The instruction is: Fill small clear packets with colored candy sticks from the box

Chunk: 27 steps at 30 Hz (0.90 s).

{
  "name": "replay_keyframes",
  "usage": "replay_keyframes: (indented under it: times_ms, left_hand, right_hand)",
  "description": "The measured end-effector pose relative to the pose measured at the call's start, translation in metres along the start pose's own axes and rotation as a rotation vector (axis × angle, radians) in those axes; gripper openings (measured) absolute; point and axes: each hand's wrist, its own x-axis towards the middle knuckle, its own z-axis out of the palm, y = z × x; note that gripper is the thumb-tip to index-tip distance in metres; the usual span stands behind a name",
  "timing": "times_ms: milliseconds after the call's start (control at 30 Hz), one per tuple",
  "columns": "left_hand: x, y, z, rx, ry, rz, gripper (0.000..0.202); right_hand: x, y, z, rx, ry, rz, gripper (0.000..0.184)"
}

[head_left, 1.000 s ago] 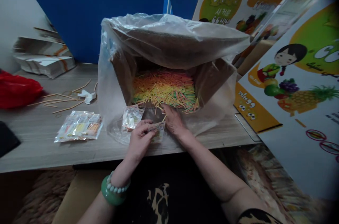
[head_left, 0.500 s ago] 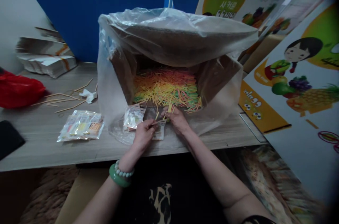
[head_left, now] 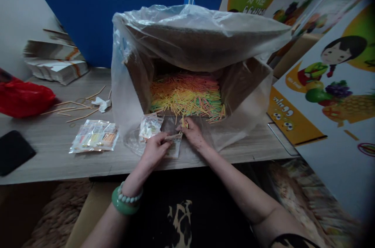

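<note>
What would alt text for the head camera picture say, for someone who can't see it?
A person's left hand pinches a small clear printed packet on a pale wooden table while the right hand holds a few thin coloured sticks beside it. Behind stands a plastic-lined cardboard box heaped with such sticks; filled packets lie to the left.

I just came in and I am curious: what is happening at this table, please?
A person works with bare hands. The left hand holds a small packet at the table edge; the right hand pinches a few coloured sticks at its top edge. Behind, a plastic-lined box holds a heap of sticks.
</note>
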Motion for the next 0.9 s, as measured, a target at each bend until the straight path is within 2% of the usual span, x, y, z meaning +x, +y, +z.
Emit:
replay_keyframes:
  times_ms: [100,167,267,333,400,500,533,633,700,800,900]
  left_hand:
    - [0.006,0.011,-0.002,-0.025,0.075,0.193,0.012]
    - [0.016,0.019,0.003,-0.035,0.016,0.276,0.013]
    - [0.027,0.028,0.010,-0.119,-0.120,0.295,0.014]
    - [0.028,0.030,0.011,-0.193,-0.159,0.291,0.014]
    - [0.026,0.029,0.009,-0.255,-0.070,0.240,0.013]
    - [0.021,0.019,0.006,-0.343,0.171,0.035,0.009]
    - [0.020,0.014,0.006,-0.388,0.216,-0.029,0.009]
    - [0.018,-0.002,0.011,-0.591,0.198,-0.160,0.015]
    - [0.017,-0.008,0.015,-0.720,0.157,-0.233,0.024]
    - [0.015,-0.010,0.019,-0.833,0.137,-0.342,0.026]
    - [0.014,-0.008,0.018,-0.887,0.086,-0.372,0.028]
  right_hand:
    - [-0.005,0.008,0.000,-0.085,-0.012,-0.005,0.021]
    - [-0.007,0.009,0.000,-0.125,-0.021,-0.065,0.023]
    - [-0.011,0.007,0.000,-0.157,-0.011,-0.136,0.021]
    - [-0.012,0.005,-0.001,-0.152,0.012,-0.154,0.021]
    - [-0.011,0.004,-0.001,-0.142,0.019,-0.151,0.021]
    - [-0.007,0.003,0.000,-0.103,0.027,-0.105,0.012]
    - [-0.005,0.003,0.000,-0.081,0.037,-0.081,0.013]
    - [-0.003,0.004,-0.001,-0.031,0.025,-0.028,0.022]
    - [-0.004,0.004,-0.002,-0.035,0.035,-0.059,0.018]
    - [-0.007,0.006,-0.001,-0.134,0.051,-0.135,0.014]
    - [-0.011,0.008,0.000,-0.297,-0.069,-0.133,0.017]
